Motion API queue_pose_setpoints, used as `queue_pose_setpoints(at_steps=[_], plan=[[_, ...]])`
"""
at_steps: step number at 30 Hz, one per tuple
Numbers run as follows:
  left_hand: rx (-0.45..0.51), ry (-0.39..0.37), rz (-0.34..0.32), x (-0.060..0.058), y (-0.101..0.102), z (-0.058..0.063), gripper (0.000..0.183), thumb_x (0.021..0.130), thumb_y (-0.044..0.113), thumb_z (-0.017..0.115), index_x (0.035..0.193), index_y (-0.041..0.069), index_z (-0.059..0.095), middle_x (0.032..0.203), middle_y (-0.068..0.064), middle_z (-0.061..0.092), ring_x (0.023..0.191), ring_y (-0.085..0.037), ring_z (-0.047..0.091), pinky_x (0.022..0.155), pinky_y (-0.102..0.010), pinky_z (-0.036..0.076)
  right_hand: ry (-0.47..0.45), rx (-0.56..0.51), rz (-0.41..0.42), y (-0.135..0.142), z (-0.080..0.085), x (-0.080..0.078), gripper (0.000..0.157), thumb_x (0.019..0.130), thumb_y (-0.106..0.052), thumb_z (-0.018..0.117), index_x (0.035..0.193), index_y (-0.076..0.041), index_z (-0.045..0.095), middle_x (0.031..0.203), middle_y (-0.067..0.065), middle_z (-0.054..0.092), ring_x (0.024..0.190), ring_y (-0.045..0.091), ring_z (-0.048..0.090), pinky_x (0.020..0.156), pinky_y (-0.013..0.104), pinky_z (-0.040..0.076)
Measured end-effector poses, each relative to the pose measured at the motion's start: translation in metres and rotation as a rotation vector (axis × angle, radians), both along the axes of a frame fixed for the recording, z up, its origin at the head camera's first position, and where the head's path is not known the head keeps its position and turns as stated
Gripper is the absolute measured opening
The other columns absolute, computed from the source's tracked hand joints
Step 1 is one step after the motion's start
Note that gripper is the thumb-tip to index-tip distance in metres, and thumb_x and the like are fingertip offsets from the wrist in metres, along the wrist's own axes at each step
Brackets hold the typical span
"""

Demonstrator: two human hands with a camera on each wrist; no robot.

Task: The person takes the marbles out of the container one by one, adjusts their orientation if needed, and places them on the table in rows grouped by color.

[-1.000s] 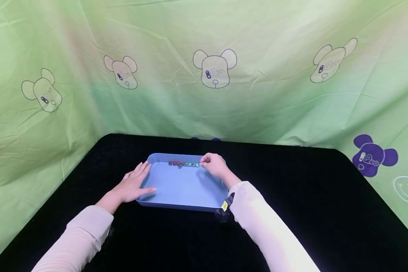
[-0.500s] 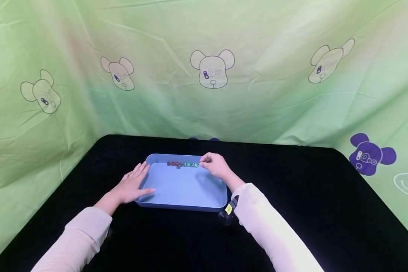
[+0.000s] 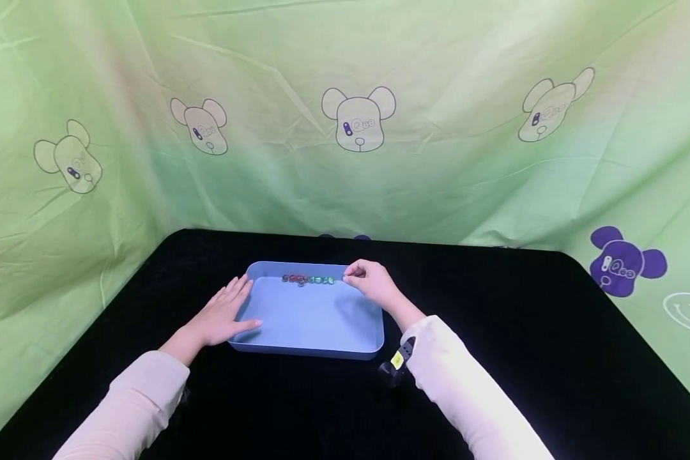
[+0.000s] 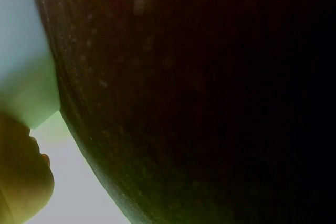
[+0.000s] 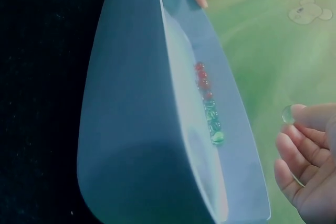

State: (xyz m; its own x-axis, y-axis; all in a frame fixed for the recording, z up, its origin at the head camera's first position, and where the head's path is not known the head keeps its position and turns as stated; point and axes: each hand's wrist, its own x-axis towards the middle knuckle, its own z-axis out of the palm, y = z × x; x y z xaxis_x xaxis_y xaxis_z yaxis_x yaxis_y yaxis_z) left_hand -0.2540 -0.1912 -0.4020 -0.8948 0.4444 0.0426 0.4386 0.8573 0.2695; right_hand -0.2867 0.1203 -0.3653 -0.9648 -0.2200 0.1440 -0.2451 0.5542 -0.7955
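Note:
A blue rectangular tray (image 3: 307, 319) holds a row of glass marbles (image 3: 308, 280) along its far side. Red ones lie to the left and green ones to the right, with one sitting slightly in front of the row. My left hand (image 3: 221, 313) rests on the tray's left rim with fingers extended and thumb over the inside. Past the green end of the row, above the tray's far right part, my right hand (image 3: 374, 282) pinches a clear greenish marble (image 5: 287, 114) between thumb and fingertips, as the right wrist view shows. The left wrist view is mostly dark, with part of a hand (image 4: 23, 174) at lower left.
Black cloth (image 3: 494, 332) covers the table under and around the tray. A green curtain (image 3: 276, 185) with bear-head prints hangs behind and at the sides. A dark strap device with a yellow label (image 3: 397, 361) is on the right wrist.
My right hand has drawn a little to the right, opening a gap from the green end of the row. The left hand stays in place on the tray.

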Motion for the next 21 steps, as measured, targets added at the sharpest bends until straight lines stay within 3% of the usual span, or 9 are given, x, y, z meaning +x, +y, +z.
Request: queue_pose_setpoints(at_steps=[9,21], plan=[[0.002,0.028,-0.007,0.001,0.001,0.001,0.085,0.079,0.054,0.048,0.136,-0.003,0.018,0.141,-0.018,0.010,0.128,-0.033,0.007,0.100,-0.047,0.009,-0.005,-0.025,-0.005,0.010,0.002,0.006,0.012,0.080,-0.011,0.060,0.087,-0.002,0.061,0.080,0.006,0.059,0.070,0.016,0.052,0.061,0.027,0.042],[-0.003,0.032,-0.004,0.003,0.002,0.002,0.088,0.079,0.058,0.045,0.136,-0.003,0.018,0.142,-0.017,0.010,0.128,-0.032,0.007,0.100,-0.046,0.009,0.065,-0.039,-0.015,0.028,0.003,0.012,0.012,0.079,-0.009,0.060,0.087,0.000,0.061,0.079,0.006,0.061,0.070,0.016,0.052,0.062,0.027,0.042]])
